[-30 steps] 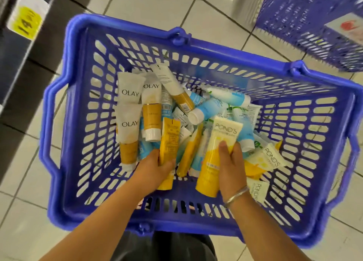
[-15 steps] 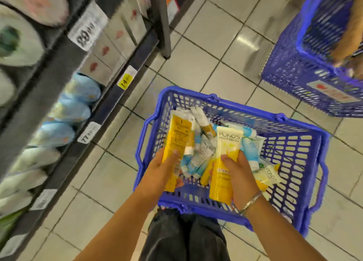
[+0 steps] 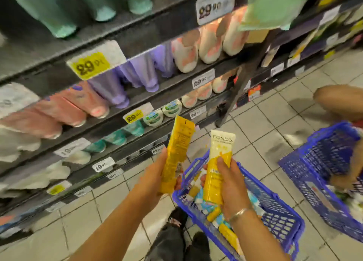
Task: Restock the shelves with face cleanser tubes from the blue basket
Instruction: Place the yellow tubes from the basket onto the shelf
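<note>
My left hand [image 3: 155,179] grips a yellow cleanser tube [image 3: 176,148] around its lower half, its back label facing me. My right hand [image 3: 230,184] holds a white-and-yellow Pond's tube [image 3: 219,152] upright, cap end down. Both tubes are lifted above the blue basket [image 3: 279,215] on the floor, which holds several more tubes [image 3: 198,198] in yellow, white and light blue. The dark shelves [image 3: 137,95] rise to the left, stocked with rows of pink, purple, green and white tubes.
A second blue basket [image 3: 322,162] stands on the tiled floor at the right, with another person's arm [image 3: 341,99] above it. Price tags [image 3: 92,64] line the shelf edges. My shoes [image 3: 174,217] are beside the basket.
Both hands have lifted their tubes up out of the basket, and my view has swung up from the basket to the shelves on the left.
</note>
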`<state>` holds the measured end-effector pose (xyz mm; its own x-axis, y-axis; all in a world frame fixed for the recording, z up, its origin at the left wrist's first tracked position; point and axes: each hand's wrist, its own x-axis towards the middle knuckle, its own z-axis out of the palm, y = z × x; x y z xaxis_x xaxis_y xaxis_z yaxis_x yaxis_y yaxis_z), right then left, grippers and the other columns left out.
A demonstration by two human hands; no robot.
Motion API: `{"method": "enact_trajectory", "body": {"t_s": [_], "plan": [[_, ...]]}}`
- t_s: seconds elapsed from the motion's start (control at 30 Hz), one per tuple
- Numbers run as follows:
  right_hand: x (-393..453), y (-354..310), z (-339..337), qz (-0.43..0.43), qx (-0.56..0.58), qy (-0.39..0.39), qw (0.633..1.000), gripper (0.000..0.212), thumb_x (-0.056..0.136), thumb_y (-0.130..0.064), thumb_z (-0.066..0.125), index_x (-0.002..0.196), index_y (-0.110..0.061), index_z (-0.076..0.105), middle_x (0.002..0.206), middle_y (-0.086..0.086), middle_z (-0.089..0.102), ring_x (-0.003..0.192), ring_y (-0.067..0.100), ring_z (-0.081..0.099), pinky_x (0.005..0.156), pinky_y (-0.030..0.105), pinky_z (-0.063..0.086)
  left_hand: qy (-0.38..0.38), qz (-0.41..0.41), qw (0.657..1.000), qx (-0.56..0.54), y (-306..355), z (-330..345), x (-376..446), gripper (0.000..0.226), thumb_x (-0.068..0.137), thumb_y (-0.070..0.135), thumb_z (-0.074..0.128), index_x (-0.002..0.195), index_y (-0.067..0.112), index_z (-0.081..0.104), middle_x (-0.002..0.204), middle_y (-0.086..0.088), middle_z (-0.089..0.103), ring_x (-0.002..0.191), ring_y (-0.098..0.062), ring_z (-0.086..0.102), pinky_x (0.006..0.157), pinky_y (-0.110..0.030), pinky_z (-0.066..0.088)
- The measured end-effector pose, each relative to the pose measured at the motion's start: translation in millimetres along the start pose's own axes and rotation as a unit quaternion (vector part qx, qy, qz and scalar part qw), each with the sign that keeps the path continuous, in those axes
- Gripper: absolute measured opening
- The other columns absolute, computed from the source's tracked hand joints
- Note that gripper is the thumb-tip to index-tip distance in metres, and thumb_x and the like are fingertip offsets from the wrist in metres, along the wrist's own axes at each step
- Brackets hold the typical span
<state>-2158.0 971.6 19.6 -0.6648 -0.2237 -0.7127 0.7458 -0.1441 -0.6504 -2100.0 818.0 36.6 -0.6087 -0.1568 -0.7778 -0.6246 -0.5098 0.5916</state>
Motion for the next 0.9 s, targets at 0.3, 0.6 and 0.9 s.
{"method": "enact_trajectory", "body": {"t_s": [0.3, 0.6, 0.9], "plan": [[-100, -101, 83, -0.054, -0.067, -0.184, 0.979, 0.012, 0.094, -0.023, 0.047, 0.101, -0.014, 0.052, 0.071, 0.006, 0.064, 0.046, 0.016, 0.059, 0.043, 0.025, 0.049, 0.097, 0.169, 0.972, -0.13, 69, 7, -131, 0.018, 0.083, 0.033, 0.051, 0.088, 0.016, 0.05, 0.065, 0.0, 0.063, 0.043, -0.01, 0.054, 0.041, -0.019, 0.043], [-205, -132, 166, -0.111, -0.161, -0.325, 0.925, 0.01, 0.094, -0.014, 0.046, 0.1, -0.014, 0.053, 0.071, 0.002, 0.069, 0.052, 0.013, 0.065, 0.047, 0.025, 0.053, 0.165, 0.281, 0.916, -0.235, 78, -35, -267, 0.029, 0.089, 0.019, 0.052, 0.116, 0.01, 0.051, 0.093, -0.01, 0.064, 0.068, -0.018, 0.067, 0.053, -0.03, 0.055], [-344, -96, 276, -0.17, -0.182, -0.513, 0.821, 0.033, 0.074, -0.03, 0.055, 0.105, -0.02, 0.053, 0.09, 0.003, 0.07, 0.075, 0.019, 0.07, 0.064, 0.036, 0.058, 0.219, 0.426, 0.852, -0.211, 64, -127, -417, 0.047, 0.072, 0.019, 0.064, 0.117, 0.018, 0.051, 0.091, -0.001, 0.071, 0.074, -0.013, 0.068, 0.055, -0.03, 0.055]]}}
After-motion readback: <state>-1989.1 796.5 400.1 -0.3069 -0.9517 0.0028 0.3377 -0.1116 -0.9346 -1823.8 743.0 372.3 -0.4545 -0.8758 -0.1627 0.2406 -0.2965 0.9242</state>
